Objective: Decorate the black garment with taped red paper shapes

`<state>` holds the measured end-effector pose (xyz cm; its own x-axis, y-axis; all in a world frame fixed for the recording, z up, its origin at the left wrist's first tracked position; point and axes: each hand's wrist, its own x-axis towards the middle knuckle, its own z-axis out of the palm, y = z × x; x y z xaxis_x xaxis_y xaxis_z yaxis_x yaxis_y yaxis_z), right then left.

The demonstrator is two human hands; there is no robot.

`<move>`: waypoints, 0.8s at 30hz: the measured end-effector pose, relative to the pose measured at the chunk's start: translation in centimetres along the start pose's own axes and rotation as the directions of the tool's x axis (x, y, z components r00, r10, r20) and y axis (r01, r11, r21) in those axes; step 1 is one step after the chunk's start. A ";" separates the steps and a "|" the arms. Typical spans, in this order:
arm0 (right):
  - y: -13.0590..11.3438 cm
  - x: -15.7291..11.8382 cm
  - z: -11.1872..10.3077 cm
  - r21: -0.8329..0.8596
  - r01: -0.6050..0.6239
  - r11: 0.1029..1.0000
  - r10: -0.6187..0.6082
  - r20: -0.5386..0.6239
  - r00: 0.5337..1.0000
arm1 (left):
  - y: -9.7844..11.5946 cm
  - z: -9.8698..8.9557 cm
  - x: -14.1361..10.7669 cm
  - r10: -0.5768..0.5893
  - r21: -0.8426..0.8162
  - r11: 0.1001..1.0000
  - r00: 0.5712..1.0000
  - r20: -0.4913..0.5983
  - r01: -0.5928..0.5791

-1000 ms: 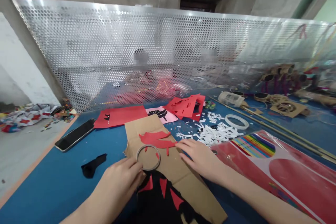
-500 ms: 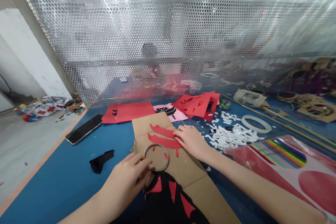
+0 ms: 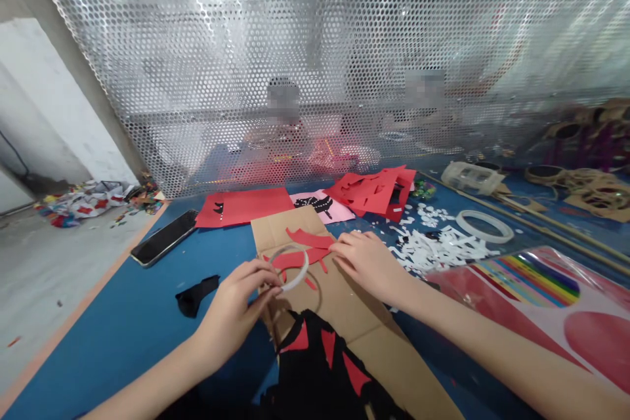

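My left hand pinches the near-left edge of a thin roll of tape, which is tilted up off a brown cardboard strip. My right hand rests on the cardboard, its closed fingertips at the right end of the curved red paper strips. Small red slivers lie under and beside the ring. Nearest me, a black cutout with red pointed pieces covers the lower part of the cardboard.
A phone and a black scrap lie left. Red sheets sit behind the cardboard. White paper shreds, another tape roll and a plastic-wrapped pack are right. A perforated metal screen stands behind.
My left hand has lifted the tape roll from lying on the cardboard to a tilt. The red strips have shifted and their left ends have turned slightly.
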<state>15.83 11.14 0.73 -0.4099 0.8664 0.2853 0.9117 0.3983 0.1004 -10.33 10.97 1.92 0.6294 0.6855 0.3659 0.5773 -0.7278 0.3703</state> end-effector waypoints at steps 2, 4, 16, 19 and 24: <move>-0.7 -0.3 -0.2 0.022 0.032 0.999 -0.033 0.002 0.999 | -0.6 0.0 0.0 -0.044 0.026 0.999 0.996 -0.073 0.046; -1.4 -0.5 -0.3 0.031 0.053 0.998 -0.053 0.000 0.999 | -1.4 0.1 0.1 -0.083 0.073 0.993 0.989 -0.125 0.093; -0.4 2.4 2.5 0.031 -0.172 0.985 0.172 -0.017 0.985 | -3.9 0.8 0.1 -0.190 0.258 0.943 0.977 -0.097 0.209; -0.1 2.8 3.0 0.070 -0.186 0.980 0.187 0.002 0.982 | -4.0 0.9 0.0 -0.195 0.274 0.938 0.977 -0.087 0.212; 0.2 3.0 2.9 0.121 -0.196 0.973 0.200 -0.023 0.980 | -4.0 0.9 0.0 -0.214 0.297 0.926 0.973 -0.090 0.231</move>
<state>14.68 14.67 -1.16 -0.2185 0.9214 0.3215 0.9643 0.2543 -0.0736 -12.17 13.83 -0.27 0.4421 0.8244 0.3535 0.8349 -0.5223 0.1737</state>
